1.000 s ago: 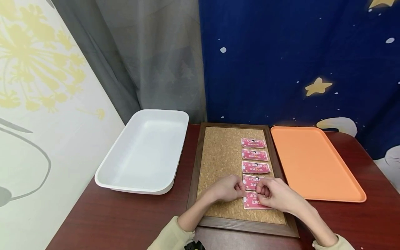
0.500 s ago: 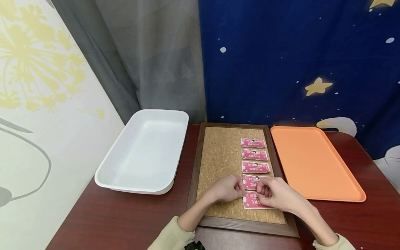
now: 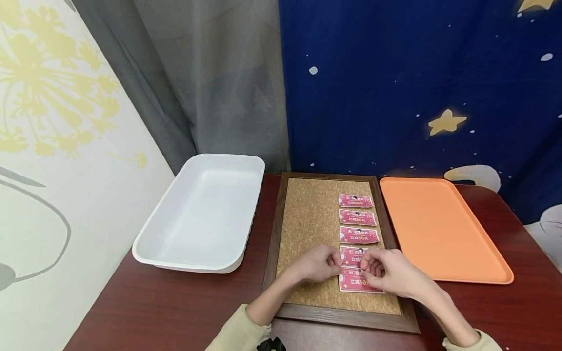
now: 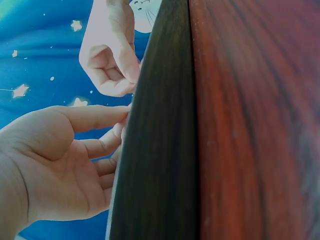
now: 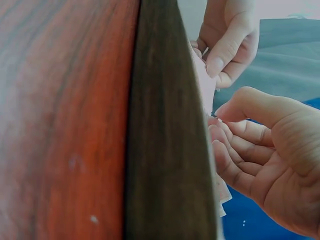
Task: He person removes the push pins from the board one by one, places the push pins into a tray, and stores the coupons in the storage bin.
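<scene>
Five pink coupons (image 3: 359, 236) are in a single column down the right side of the board (image 3: 307, 219), printed faces up. The upper four each carry a dark pin (image 3: 360, 230) at the top middle. The top middle of the lowest coupon (image 3: 349, 282) is covered by fingers and could not be inspected.

Left hand (image 3: 317, 263): thumb and bent fingers pinch the left edge of the lowest coupon; the right wrist view shows the thumb against the pink paper. Right hand (image 3: 391, 274): positioned over the right part of the two lowest coupons, fingers curled, thumb tip and forefinger tip nearly meeting. A speck between those tips is too small to identify, so whether anything is held cannot be told. The two hands are near each other but apart.

The board lies flat on the dark red desk (image 3: 189, 312), its brown wooden frame (image 3: 347, 317) around a cork face. A white tub (image 3: 197, 214) stands to its left; an orange tray (image 3: 443, 229) lies just beside the frame on the right. Behind the desk hang a grey curtain (image 3: 228, 97) and a blue curtain (image 3: 373, 83) with stars. Both sleeves (image 3: 243, 329) are cream.
</scene>
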`<state>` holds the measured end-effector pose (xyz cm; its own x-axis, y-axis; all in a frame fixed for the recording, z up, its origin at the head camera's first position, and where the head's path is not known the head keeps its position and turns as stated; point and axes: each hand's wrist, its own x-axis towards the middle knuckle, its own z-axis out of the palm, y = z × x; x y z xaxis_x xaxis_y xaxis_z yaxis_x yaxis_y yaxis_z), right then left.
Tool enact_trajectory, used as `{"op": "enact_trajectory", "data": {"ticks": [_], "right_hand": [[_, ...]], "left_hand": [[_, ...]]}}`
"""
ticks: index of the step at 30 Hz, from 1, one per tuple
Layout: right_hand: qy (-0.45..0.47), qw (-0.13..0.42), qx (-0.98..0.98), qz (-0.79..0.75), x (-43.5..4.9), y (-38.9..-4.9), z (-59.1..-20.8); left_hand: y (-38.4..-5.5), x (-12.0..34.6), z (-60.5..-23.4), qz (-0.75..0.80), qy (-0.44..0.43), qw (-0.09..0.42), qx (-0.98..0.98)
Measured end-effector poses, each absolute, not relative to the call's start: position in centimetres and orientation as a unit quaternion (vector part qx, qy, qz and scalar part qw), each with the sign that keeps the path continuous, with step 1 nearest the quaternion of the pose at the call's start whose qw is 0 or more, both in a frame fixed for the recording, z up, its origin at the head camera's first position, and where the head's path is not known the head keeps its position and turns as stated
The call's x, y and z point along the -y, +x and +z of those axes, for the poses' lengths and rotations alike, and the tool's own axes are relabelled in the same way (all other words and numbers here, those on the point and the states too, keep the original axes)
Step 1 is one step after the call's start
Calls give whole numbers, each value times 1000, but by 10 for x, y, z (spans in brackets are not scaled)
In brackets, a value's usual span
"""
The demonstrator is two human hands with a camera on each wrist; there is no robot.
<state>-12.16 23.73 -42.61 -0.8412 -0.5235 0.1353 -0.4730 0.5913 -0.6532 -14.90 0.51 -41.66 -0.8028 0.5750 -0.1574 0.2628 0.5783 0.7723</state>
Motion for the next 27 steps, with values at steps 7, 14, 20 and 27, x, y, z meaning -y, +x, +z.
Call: {"op": "enact_trajectory", "data": {"ticks": [7, 14, 20, 27], "right_hand": [[-290, 2, -886, -362, -242, -123, -423], [-291, -16, -889, -354, -247, -123, -418], [-279, -31, -892, -354, -250, -124, -415], [-276, -95, -892, -345, -253, -125, -416]], "left_hand": [[-151, 5, -409, 409, 253, 195, -855], [-155, 15, -401, 402, 269, 187, -855], [-157, 24, -396, 406, 273, 196, -850], [-161, 39, -392, 415, 286, 204, -839]]}}
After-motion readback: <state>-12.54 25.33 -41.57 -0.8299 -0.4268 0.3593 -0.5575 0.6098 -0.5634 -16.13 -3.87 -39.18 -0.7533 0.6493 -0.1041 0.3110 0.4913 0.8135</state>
